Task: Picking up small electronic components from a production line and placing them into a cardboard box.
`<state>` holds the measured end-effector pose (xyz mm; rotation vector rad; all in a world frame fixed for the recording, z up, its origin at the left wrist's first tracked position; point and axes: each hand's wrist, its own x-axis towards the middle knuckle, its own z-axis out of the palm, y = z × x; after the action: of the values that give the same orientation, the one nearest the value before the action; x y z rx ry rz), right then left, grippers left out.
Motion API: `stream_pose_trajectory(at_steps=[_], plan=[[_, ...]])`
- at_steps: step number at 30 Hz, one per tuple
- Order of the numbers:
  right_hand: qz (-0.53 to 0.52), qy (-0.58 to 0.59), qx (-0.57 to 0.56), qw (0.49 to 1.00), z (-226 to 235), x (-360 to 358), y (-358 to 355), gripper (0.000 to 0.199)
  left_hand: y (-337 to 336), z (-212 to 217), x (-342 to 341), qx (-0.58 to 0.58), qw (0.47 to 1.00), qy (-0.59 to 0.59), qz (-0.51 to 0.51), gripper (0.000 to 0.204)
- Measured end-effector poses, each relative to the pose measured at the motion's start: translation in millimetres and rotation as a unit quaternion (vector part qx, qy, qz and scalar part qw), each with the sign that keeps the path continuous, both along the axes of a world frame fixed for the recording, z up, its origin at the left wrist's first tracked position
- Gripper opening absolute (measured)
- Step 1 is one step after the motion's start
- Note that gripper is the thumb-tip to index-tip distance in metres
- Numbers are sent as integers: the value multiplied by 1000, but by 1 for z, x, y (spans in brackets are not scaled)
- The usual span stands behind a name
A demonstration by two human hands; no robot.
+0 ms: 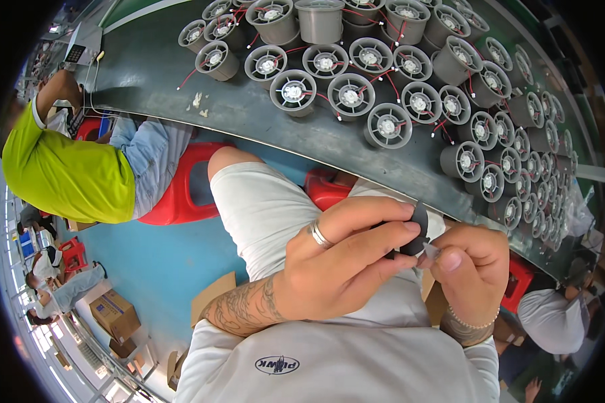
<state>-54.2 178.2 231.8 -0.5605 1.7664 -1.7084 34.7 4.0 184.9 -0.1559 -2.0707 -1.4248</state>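
Observation:
Above my lap, my left hand [346, 258] is closed around a small dark, curved plastic-looking part [419, 220]. Its fingers hide most of that part, so its full shape does not show. My right hand [474, 265] meets it from the right, thumb and forefinger pinched on a small pale, pointed piece [429, 250] that looks like a blade tip or a sliver. The tip lies against or very near the dark part; I cannot tell which. A ring sits on a left finger and a beaded bracelet circles the right wrist.
Ahead, a dark workbench [249, 138] carries many grey round cup-shaped housings [390, 126] with spoked tops and red wires. White scraps [196, 101] lie near its edge. A person in a yellow-green shirt [67, 171] sits on a red stool [185, 188] at left; cardboard boxes [114, 316] stand behind.

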Motion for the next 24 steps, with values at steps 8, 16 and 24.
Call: stream_pose_trajectory(at_steps=[8, 16, 24], plan=[[61, 11, 20, 998, 4, -11, -1, 20, -2, 4, 0, 25, 999, -6, -47, 31], [67, 4, 20, 998, 4, -12, -1, 19, 0, 3, 2, 48, 997, -28, -47, 30], [75, -6, 14, 997, -1, -13, -2, 18, -1, 1, 3, 59, 996, -28, -54, 30]])
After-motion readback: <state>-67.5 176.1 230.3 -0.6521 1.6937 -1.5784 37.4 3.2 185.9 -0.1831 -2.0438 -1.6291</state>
